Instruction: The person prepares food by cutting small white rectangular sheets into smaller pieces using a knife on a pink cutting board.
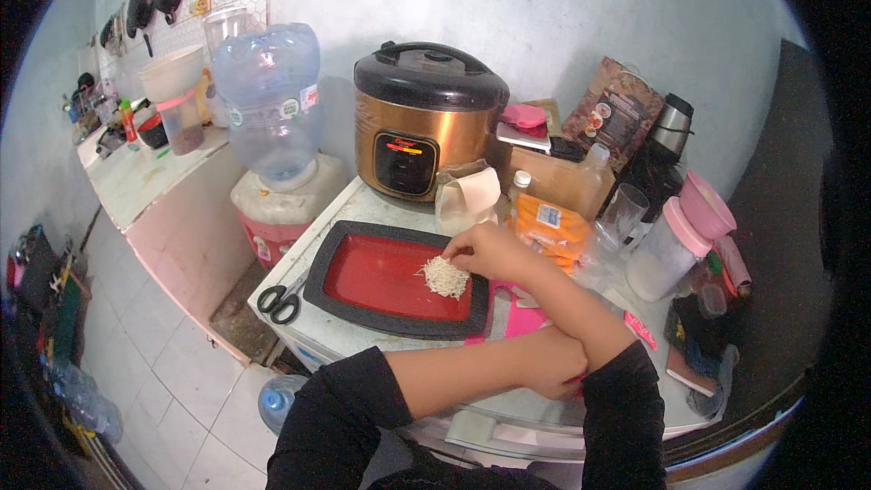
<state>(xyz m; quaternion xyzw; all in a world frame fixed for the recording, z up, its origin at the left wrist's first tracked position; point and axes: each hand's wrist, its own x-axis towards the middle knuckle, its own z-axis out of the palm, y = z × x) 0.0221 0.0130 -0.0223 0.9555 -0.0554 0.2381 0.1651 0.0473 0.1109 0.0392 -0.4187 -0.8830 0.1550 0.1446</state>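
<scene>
A rectangular tray [391, 275] with a black rim and red inner surface lies on the white top before me. Near its right end is a small heap of thin pale shreds [446, 277]. My right hand [486, 252] reaches over the tray's right side, its bent fingertips pinching at the top of the heap. My left hand [558, 371] rests lower right, beside my right forearm; its fingers are curled and mostly hidden, and a bit of pinkish red shows at them. Black-handled scissors [282, 303] lie at the tray's left edge, and bright pink material [524, 320] lies right of the tray.
Behind the tray stand a gold and black rice cooker [429, 122] and an open paper bag [468, 197]. To the right are an orange packet [552, 228], a plastic bottle [593, 184] and a pink-lidded container [663, 255]. A large water bottle [269, 105] stands inverted at the left.
</scene>
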